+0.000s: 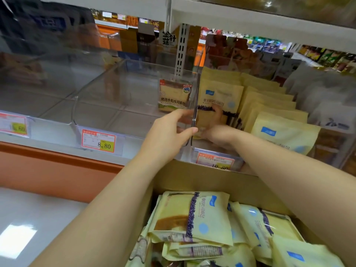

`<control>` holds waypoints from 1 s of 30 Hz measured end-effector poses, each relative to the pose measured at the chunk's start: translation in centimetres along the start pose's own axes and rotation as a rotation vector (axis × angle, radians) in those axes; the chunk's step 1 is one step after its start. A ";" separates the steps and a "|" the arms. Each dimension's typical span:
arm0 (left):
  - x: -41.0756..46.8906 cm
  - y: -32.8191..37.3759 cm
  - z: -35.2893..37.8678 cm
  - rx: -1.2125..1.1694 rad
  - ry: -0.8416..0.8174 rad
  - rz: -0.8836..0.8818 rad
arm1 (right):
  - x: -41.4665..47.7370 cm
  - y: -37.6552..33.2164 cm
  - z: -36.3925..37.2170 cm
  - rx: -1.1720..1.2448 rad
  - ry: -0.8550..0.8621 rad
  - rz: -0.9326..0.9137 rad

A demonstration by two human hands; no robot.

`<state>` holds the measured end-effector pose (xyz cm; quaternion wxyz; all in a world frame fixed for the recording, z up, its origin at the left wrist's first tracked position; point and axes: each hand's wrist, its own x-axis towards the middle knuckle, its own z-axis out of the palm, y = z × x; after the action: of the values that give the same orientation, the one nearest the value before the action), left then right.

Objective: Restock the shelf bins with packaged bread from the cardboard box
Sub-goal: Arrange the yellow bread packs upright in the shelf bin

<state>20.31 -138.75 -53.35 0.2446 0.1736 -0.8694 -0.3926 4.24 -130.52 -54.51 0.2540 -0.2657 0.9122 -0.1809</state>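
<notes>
Yellow bread packet (219, 93), pinched in our right grip (219, 133), seems mid-placement at frame centre, our left grip (173, 128) clasping the clear bin (196, 87) by its side wall; next we likely need another from the cardboard box (192, 180) at the bottom.

Soft, even store light from overhead; the edges are bent and smeared.

A bright square of reflected ceiling light is seen on the glossy white surface (21, 236) at lower left. Pale sheen and reflections are spread over the clear bin (107, 97) walls, and what lies behind them is washed out. Shadows are faint and soft. The upper shelf (250, 20) and the top left corner are dim and blurred, while the price tag (98, 140) is sharp. Straight shelf lines are curved toward the frame edges.
</notes>
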 end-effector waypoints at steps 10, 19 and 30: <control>-0.5 0.6 0.0 0.033 -0.004 -0.018 | -2.8 -0.2 -1.0 0.164 0.096 -0.119; -5.7 3.4 -1.2 0.342 -0.045 0.030 | -15.9 3.5 -0.2 0.106 0.371 -0.645; -11.7 3.5 0.8 0.448 -0.292 -0.087 | -16.9 9.1 6.3 -0.551 -0.061 -0.511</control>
<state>29.03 -130.26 -54.50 0.0546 0.2023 -0.9524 -0.2214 16.53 -114.81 -57.59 0.1468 -0.5483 0.8230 0.0217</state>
